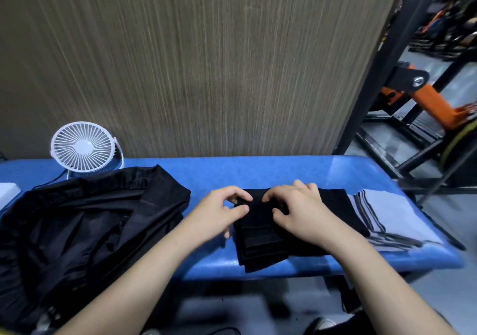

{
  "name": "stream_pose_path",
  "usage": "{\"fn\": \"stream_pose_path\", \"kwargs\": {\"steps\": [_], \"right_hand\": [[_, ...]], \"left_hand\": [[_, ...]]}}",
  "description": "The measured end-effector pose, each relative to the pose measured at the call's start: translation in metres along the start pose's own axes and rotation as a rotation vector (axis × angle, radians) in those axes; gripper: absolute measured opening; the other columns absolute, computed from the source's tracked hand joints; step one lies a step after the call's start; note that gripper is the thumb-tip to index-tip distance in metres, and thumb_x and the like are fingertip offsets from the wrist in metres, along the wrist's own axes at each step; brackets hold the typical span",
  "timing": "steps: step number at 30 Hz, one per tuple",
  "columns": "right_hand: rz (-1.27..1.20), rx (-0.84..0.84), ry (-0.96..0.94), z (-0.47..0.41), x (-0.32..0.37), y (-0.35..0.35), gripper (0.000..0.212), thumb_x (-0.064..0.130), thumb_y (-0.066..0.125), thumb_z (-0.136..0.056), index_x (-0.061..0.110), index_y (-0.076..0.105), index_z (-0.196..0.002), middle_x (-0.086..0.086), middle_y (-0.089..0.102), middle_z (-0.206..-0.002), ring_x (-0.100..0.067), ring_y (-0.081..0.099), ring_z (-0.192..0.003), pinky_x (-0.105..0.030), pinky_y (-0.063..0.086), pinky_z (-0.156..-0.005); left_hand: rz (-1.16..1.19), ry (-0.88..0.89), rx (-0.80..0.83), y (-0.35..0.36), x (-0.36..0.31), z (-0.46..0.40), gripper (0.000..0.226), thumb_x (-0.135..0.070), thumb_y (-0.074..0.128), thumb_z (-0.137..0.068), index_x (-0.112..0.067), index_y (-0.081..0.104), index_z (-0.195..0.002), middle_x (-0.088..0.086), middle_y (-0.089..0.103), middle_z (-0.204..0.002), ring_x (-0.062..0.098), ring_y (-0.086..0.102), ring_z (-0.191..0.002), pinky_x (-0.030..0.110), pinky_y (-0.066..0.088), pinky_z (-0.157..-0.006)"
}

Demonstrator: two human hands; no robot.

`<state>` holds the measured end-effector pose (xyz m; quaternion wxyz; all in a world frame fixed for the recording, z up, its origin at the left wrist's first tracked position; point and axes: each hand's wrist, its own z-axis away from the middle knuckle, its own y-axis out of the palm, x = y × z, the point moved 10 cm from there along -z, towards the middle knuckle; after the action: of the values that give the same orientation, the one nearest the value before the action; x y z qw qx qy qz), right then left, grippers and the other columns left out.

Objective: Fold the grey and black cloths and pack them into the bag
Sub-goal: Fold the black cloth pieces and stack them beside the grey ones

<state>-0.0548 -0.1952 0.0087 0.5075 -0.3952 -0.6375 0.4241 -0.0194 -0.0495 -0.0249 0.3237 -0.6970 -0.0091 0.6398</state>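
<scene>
— What sits around the work?
— A white round fan (83,148) stands far left on the blue padded table (296,172); the black bag (85,221), soft and crumpled, sprawls over the left side.
— And the cloths?
— The black cloth (260,241) lies folded in layers at the centre. The grey cloth (397,213) (striped dark along one edge) lies flat just right of it, partly under it.
— The hands?
— The left hand (219,210) and right hand (302,213) both pinch the black cloth's far edge, fingers curled.
</scene>
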Motion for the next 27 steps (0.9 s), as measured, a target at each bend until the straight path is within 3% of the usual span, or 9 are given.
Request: {"fn": "stream_pose_path", "kwargs": {"steps": [4,8,11,17,20,24,27], "right_hand": [[0.097,0.035,-0.032,-0.001,-0.001,0.010,0.032,0.031,0.052,-0.092,0.038,0.059,-0.122,0.015,0.058,-0.103,-0.014,0.041,-0.102,-0.029,0.020,-0.088],[0.156,0.024,-0.047,-0.002,-0.001,0.009,0.033,0.033,0.051,-0.092,0.040,0.059,-0.124,0.009,0.051,-0.108,-0.019,0.041,-0.106,-0.035,0.023,-0.098],[0.178,-0.031,-0.070,-0.001,0.001,0.004,0.032,0.032,0.051,-0.091,0.035,0.060,-0.122,0.007,0.050,-0.110,-0.021,0.043,-0.107,-0.038,0.025,-0.104],[0.138,-0.049,-0.165,0.002,0.013,0.002,0.036,0.045,0.053,-0.088,0.033,0.059,-0.121,0.007,0.050,-0.120,-0.019,0.047,-0.112,-0.045,0.020,-0.116],[0.144,0.064,-0.167,0.002,0.015,0.014,0.032,0.045,0.060,-0.091,0.036,0.057,-0.122,0.011,0.050,-0.122,-0.014,0.048,-0.115,-0.045,0.008,-0.120],[0.186,0.120,-0.148,0.000,0.017,0.020,0.030,0.043,0.062,-0.092,0.036,0.057,-0.120,0.011,0.052,-0.120,-0.013,0.050,-0.116,-0.044,0.006,-0.121],[0.200,0.120,-0.152,-0.002,0.019,0.023,0.030,0.042,0.062,-0.092,0.034,0.056,-0.119,0.009,0.052,-0.120,-0.015,0.051,-0.117,-0.043,0.007,-0.121]], "left_hand": [[-0.221,0.055,-0.014,0.005,0.005,-0.003,0.018,-0.029,0.067,-0.092,-0.042,0.068,-0.104,-0.009,0.060,-0.098,0.005,0.054,-0.060,0.027,0.049,-0.073],[-0.219,0.070,0.005,0.010,0.010,-0.002,0.031,-0.032,0.068,-0.092,-0.048,0.062,-0.119,-0.006,0.047,-0.102,0.008,0.051,-0.065,0.023,0.049,-0.079],[-0.171,0.022,-0.024,0.007,0.015,-0.003,0.043,-0.038,0.067,-0.093,-0.048,0.050,-0.131,-0.006,0.041,-0.107,0.009,0.047,-0.066,0.021,0.044,-0.075],[-0.196,-0.077,-0.048,-0.001,0.026,-0.003,0.044,-0.045,0.059,-0.096,-0.036,0.045,-0.137,-0.005,0.047,-0.112,0.008,0.057,-0.086,0.025,0.043,-0.084],[-0.337,-0.148,0.044,0.007,0.037,-0.001,0.050,-0.054,0.053,-0.096,-0.035,0.039,-0.140,-0.007,0.059,-0.106,0.007,0.058,-0.085,0.028,0.045,-0.082],[-0.379,-0.224,0.131,0.017,0.044,0.005,0.053,-0.065,0.042,-0.096,-0.034,0.039,-0.138,-0.006,0.071,-0.085,0.006,0.060,-0.060,0.030,0.046,-0.060],[-0.253,-0.268,0.136,0.022,0.053,0.005,0.058,-0.062,0.046,-0.096,-0.027,0.040,-0.142,0.000,0.075,-0.077,0.014,0.065,-0.057,0.035,0.057,-0.068]]}}
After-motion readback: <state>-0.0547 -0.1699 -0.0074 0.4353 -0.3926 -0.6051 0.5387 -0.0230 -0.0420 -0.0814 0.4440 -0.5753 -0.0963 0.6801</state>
